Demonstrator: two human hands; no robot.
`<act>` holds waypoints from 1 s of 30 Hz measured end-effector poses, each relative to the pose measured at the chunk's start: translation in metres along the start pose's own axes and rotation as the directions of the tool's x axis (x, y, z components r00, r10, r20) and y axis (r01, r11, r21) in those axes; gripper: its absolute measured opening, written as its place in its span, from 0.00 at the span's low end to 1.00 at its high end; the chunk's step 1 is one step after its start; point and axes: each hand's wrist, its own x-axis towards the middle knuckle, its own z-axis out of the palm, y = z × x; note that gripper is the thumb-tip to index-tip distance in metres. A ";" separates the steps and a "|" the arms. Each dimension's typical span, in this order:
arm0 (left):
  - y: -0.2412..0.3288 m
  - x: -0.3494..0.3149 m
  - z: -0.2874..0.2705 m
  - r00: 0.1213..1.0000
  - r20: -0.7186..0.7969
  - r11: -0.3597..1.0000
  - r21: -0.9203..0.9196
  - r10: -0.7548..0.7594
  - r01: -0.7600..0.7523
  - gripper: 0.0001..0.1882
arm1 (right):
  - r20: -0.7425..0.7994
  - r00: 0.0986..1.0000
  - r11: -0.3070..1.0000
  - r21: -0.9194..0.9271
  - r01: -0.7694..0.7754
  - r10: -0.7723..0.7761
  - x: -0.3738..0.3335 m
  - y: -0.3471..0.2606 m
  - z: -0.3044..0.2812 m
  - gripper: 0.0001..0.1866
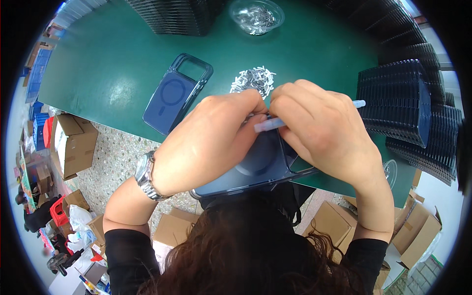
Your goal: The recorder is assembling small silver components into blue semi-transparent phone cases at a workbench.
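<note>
from a distance i watch the dark blue, translucent phone case (263,164) lying under both hands, at the near side of the green flat table (98,73). the left hand (209,140) comes from nine o'clock, with curled fingers; its fingertips are partly hidden at the case's twelve o'clock edge, so i cannot tell what they grip. the right hand (322,123), at two o'clock, is closed around a pale blue, pen-like plastic stick (270,124). i judge the case light, a little flexible at the rim, rather stiff in its back, which may be slippery and easy to scratch. it is better, i think, to hold it by opposite rims, at nine and three o'clock.
</note>
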 end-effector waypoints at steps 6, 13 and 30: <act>0.003 0.003 0.002 1.000 -0.013 0.998 0.050 -0.026 0.027 0.05 | -0.045 0.990 0.990 0.047 -0.134 0.136 -0.008 0.001 0.008 0.11; -0.011 0.009 0.013 0.987 -0.104 0.973 0.209 0.126 -0.102 0.07 | -0.088 0.982 0.986 0.043 -0.164 0.167 -0.003 0.001 0.020 0.06; -0.028 -0.009 -0.063 0.859 0.503 0.809 -0.541 0.092 0.230 0.33 | -0.489 0.738 0.854 -0.467 0.230 -0.466 0.000 0.012 0.005 0.14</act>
